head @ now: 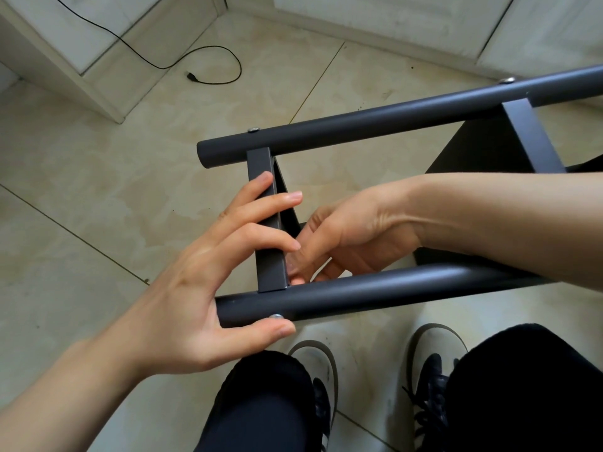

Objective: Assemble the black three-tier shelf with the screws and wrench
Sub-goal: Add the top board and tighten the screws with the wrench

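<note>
Two hands steady the black shelf frame [408, 120]: left hand [208, 282] spans crossbar [266, 223] and tube, right hand [346, 243] pinches inside the joint; the unseen nut could drop.

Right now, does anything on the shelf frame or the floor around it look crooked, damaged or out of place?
Nothing is clearly wrong. The crossbar sits square between the two tubes, near tube and far tube, and the screw heads show no tilt. The one stray thing is a loose black cable lying on the floor, well away from the frame.
</note>
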The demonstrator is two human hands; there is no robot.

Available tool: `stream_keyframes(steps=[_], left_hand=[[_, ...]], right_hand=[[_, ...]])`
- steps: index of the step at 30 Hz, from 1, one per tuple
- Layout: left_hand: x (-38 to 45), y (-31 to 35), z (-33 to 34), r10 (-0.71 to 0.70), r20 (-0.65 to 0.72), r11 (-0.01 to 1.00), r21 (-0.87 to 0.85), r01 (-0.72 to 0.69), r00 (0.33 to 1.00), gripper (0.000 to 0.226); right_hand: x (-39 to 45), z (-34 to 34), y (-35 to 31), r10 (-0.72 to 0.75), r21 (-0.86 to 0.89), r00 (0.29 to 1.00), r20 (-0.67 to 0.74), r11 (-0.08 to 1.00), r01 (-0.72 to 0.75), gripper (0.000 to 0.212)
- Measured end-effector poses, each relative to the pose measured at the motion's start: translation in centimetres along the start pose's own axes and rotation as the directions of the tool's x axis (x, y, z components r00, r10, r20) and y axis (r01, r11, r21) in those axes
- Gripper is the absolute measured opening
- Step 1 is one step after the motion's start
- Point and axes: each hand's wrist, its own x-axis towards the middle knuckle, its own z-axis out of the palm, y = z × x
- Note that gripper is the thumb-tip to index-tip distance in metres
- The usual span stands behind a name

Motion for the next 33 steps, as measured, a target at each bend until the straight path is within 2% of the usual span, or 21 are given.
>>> stream_keyframes(steps=[3, 6, 10, 15, 33], left_hand=[[0.0, 0.0, 0.0, 0.002, -0.002, 1.000, 0.004, -0.002, 1.000, 0.047], [-0.1, 0.0, 0.0, -0.002, -0.001, 1.000, 0.008, 0.002, 1.000, 0.048], [-0.1, 0.1, 0.0, -0.004, 0.005, 1.000, 0.007, 0.004, 1.000, 0.048], [-0.1, 0.0, 0.0, -0.005, 0.006, 1.000, 0.010, 0.005, 1.000, 0.048], [-0.4, -0.1, 0.2, -0.003, 0.000, 1.000, 0.000, 0.003, 1.000, 0.049]], right_hand=[[1.1, -1.7, 0.7, 0.124, -0.044, 0.989, 0.086, 0.992, -0.120, 0.019], [1.9, -2.1, 1.0, 0.118, -0.073, 0.986, 0.118, 0.991, -0.110, 0.018], [1.9, -2.2, 1.2, 0.079, -0.043, 0.990, 0.120, 0.996, -0.074, 0.028], [1.8, -2.0, 1.2, 0.104, -0.038, 0.989, 0.109, 0.994, -0.101, 0.017], [2.1, -1.6, 1.3, 0.099, -0.051, 0.990, 0.105, 0.994, -0.094, 0.021]])
